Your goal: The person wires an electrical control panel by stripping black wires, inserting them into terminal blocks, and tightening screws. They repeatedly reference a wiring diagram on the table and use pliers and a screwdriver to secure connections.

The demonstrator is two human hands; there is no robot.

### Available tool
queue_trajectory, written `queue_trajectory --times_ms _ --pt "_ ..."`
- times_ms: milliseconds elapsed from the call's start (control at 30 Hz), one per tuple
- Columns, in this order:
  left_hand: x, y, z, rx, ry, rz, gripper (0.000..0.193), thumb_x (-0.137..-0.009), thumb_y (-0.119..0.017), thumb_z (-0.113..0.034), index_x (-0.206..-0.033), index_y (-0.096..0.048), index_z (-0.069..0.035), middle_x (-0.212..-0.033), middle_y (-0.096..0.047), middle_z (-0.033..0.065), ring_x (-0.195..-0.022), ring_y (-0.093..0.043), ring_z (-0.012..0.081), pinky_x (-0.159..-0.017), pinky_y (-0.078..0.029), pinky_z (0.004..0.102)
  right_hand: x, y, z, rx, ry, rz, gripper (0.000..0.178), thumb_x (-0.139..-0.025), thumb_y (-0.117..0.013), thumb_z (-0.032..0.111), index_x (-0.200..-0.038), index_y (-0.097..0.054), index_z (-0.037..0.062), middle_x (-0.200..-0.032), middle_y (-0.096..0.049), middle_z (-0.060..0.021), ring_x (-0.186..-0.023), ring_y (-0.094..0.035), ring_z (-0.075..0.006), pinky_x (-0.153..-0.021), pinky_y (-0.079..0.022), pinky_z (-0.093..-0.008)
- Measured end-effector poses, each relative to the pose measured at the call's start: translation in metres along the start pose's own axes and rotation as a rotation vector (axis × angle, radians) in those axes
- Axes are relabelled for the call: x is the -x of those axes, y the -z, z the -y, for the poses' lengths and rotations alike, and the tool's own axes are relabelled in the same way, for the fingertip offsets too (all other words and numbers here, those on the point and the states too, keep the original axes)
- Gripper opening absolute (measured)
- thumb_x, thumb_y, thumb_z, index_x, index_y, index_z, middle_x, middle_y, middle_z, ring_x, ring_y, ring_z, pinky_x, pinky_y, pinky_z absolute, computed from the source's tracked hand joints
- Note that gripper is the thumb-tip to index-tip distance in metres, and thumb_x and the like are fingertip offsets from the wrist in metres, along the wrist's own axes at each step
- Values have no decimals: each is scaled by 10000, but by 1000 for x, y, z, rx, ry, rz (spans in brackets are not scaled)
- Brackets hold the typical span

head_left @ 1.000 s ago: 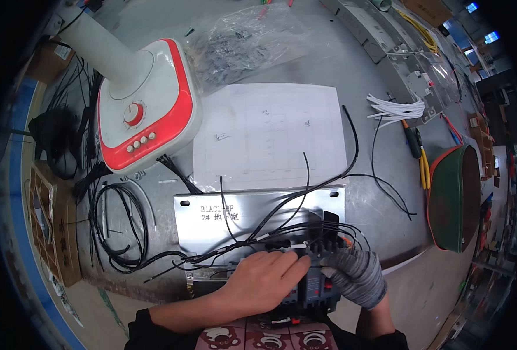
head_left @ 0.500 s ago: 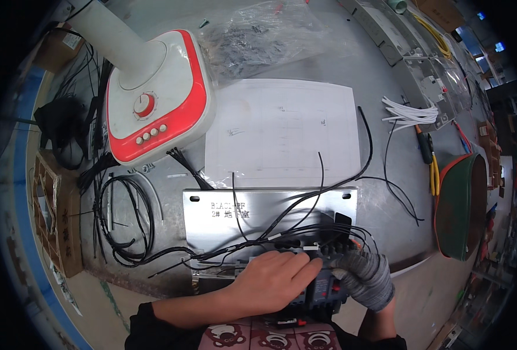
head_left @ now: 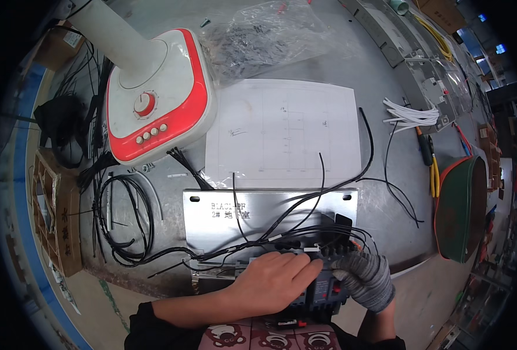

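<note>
A silver metal plate (head_left: 293,204) lies before me, with a dark grey circuit breaker (head_left: 322,289) on its near part. My left hand (head_left: 273,280) is bare and rests across the breaker, fingers bent and closed; its thumb and what the fingertips grip are hidden. In a grey knitted glove, my right hand (head_left: 366,280) is closed at the breaker's right side, fingertips against its terminals. Anything pinched there is too small to make out. A bundle of black wires (head_left: 293,232) runs across the plate above both hands, some bending down toward the terminals.
Printed paper sheets (head_left: 282,128) lie beyond the plate. A white and red fan base (head_left: 159,99) stands at the left, near a coil of black cable (head_left: 147,221). White wires (head_left: 410,114), yellow-handled pliers (head_left: 435,175) and a green container (head_left: 461,210) are at the right.
My right hand's gloved fingers have shifted slightly at the breaker's terminals. My left hand stays in place.
</note>
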State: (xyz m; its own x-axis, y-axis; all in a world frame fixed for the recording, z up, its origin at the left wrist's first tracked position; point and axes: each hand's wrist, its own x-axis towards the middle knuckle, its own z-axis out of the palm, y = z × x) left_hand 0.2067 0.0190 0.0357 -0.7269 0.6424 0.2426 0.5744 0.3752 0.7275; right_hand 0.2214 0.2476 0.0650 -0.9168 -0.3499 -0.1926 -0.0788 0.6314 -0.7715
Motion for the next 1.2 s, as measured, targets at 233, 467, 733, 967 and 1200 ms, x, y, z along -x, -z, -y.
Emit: queue_trajectory --times_ms 233,467,733,967,1200 --pt "-2 0 0 16 6 15 383 -705 -627 -61 -1081 -633 12 -759 -511 59 -613 -549 191 -526 -434 312 0 1 1 2 0 -6 146 -794 -733 113 -918 -704 42 -788 -702 -76 -679 -683 -240 -619 -536 -314" --pt "-5 3 -3 -8 28 27 367 -703 -640 -48 -1069 -650 -22 -711 -491 46 -562 -534 192 -487 -411 319 5 0 -10 80 5 48 204 -828 -713 213 -992 -707 91 -887 -708 -86 -770 -685 -275 -682 -545 -361" --pt "-4 1 -1 0 10 -9 350 -715 -645 -37 -1064 -647 -25 -715 -495 45 -544 -527 188 -475 -408 315 -1 2 -2 53 1 31 177 -782 -754 146 -940 -712 80 -808 -703 -73 -692 -684 -249 -624 -534 -323" --pt "-3 1 -1 -1 11 -5 363 -709 -646 -38 -1071 -640 -22 -724 -488 48 -552 -523 191 -490 -417 315 -1 0 -2 28 26 4 168 -770 -752 122 -921 -707 61 -808 -705 -71 -704 -684 -253 -635 -539 -324" --pt "-3 0 0 19 10 -9 372 -704 -647 -37 -1075 -636 -12 -733 -490 57 -559 -524 199 -496 -422 321 -2 -1 -1 20 18 -22 135 -767 -742 105 -891 -713 60 -800 -702 -69 -710 -681 -249 -639 -539 -324"
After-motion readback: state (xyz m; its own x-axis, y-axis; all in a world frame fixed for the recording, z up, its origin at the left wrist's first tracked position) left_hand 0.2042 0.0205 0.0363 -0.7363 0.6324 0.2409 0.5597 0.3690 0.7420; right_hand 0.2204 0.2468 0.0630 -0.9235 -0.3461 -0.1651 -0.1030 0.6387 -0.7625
